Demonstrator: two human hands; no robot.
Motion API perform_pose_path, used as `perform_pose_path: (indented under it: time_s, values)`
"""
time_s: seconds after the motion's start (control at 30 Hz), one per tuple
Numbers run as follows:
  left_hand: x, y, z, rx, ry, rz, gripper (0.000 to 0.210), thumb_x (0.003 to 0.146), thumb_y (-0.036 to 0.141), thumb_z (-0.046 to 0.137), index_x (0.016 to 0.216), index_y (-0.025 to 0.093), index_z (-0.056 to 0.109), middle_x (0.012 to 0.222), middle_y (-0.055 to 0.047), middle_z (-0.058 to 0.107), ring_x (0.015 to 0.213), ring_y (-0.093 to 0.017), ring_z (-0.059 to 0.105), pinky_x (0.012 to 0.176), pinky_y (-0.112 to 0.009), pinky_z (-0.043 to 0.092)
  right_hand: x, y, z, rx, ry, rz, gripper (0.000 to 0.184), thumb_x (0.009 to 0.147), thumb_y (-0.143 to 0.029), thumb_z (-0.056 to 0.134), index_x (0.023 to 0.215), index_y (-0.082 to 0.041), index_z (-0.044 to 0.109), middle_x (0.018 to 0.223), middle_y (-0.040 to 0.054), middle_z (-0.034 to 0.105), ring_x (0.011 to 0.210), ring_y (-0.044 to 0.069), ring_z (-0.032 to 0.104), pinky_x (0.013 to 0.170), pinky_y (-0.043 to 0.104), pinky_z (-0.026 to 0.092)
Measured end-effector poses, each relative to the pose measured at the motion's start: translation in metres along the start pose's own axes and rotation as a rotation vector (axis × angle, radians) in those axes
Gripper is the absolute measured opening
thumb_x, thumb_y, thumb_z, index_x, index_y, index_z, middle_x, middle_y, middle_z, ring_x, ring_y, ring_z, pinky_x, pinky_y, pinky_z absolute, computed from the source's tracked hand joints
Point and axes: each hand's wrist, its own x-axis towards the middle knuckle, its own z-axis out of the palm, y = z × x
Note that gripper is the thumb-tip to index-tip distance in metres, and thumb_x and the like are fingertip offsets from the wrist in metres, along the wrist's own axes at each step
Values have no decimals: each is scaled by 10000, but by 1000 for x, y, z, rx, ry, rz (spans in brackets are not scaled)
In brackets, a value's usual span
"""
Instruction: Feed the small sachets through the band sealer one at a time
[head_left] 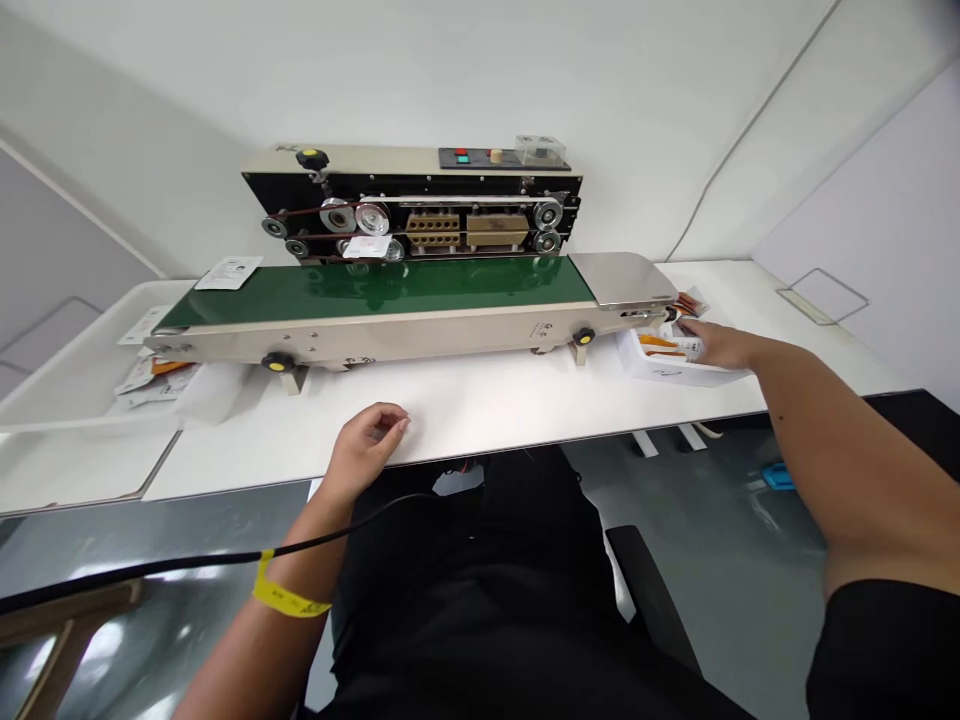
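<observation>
My left hand (367,445) rests at the front edge of the white table, its fingers curled in toward the thumb, with nothing seen in them. On the right, my right hand (720,345) reaches into a small white box (675,372) that holds white and orange packets (660,342). Its fingers are partly hidden, so what they touch is unclear. A band sealing machine (412,165) stands against the wall behind a green conveyor belt (450,285). One white packet (367,246) is at the machine's rollers, and another packet (229,273) lies on the belt's left end.
A large white tray (60,385) with several packets (157,380) stands under the belt's left end. A steel plate (622,278) extends the belt on the right. A black cable (225,558) passes over my left forearm. A chair armrest (652,595) is by my lap.
</observation>
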Motion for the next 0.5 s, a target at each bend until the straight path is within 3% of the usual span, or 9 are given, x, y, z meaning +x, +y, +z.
perform_pose_path:
  time_s: [0.17,0.27,0.43,0.5]
  values:
    - [-2,2,0,27,0,-4,230,926,452,698,935,223,721,885,-43,745,812,-198,685,768,-313,554,28,31,9,-45,-50,80,981,697,-281,813,1590,-211,413,1688,225,397,1496,386,461,1127,415,423]
    - [-3,3,1,33,-7,-10,225,929,447,688,926,225,724,857,-38,736,796,-197,680,736,-306,538,34,39,11,46,-62,131,1096,674,-299,772,1666,-205,315,1717,213,360,1536,366,428,1124,411,439]
    - [-4,3,0,24,-36,-32,224,942,448,691,939,228,728,893,-42,744,811,-202,683,755,-316,538,26,35,9,251,-66,183,1021,668,-438,785,1608,-254,432,1697,198,408,1534,348,453,1064,404,496]
    - [-4,4,0,23,-44,-42,225,942,449,693,936,227,727,899,-43,745,813,-202,682,761,-318,541,28,39,10,162,35,192,877,702,-539,785,1506,-273,559,1614,198,525,1442,345,563,988,394,537]
